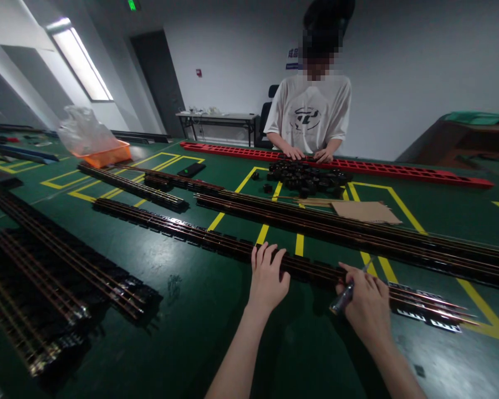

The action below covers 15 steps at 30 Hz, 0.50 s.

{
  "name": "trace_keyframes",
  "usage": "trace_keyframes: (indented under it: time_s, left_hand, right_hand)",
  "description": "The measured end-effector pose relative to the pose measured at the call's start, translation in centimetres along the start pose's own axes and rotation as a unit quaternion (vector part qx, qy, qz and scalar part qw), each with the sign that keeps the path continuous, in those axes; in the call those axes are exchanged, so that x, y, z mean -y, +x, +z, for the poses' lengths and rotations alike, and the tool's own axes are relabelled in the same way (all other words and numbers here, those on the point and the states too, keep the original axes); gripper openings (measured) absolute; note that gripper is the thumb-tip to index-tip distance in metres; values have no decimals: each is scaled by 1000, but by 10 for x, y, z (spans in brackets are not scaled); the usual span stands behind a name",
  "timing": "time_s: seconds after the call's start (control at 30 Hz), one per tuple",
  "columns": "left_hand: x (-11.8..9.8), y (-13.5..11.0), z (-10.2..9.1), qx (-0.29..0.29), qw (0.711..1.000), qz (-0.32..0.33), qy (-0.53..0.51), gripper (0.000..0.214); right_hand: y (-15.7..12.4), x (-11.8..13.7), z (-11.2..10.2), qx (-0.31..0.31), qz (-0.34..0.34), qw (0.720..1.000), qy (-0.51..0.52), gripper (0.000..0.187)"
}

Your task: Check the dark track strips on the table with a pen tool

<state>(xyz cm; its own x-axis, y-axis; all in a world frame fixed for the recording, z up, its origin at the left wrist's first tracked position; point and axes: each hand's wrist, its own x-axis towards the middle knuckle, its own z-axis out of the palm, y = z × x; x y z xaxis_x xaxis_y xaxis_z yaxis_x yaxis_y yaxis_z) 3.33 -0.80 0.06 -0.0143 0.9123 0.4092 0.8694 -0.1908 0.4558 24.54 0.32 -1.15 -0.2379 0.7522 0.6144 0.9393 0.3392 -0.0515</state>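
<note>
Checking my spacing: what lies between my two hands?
The head view shows a stretch of long black strip, and the tool in your right hand.

Left forearm [240,348] and right forearm [393,364] are slim, bare; left grip [269,277] and right grip [368,303] bare too.

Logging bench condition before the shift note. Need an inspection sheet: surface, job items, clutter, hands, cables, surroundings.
Surface: green tabletop with yellow markings.
Job items: long dark strip with copper-coloured rods; slim pointed tool.
Clutter: heap of black parts, cardboard piece, orange tray with plastic bag, more rodded strips at left.
Hands: left hand open, fingers on the strip; right hand grips the tool at the strip.
Cables: none made out; small pale items on the back table unclear.
Surroundings: co-worker behind a red slotted rail; dark door.
</note>
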Motion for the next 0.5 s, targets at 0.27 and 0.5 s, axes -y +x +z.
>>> trace_keyframes:
  time_s: [0.27, 0.5]
  left_hand:
    - [1, -1, 0, 11, 1000, -12, 20, 45]
    - [2, -1, 0, 20, 999, -10, 24, 44]
  right_hand:
    - [-6, -14, 4, -30, 36, 998, 32, 27]
    - [-4, -13, 7, -23, -66, 996, 47, 14]
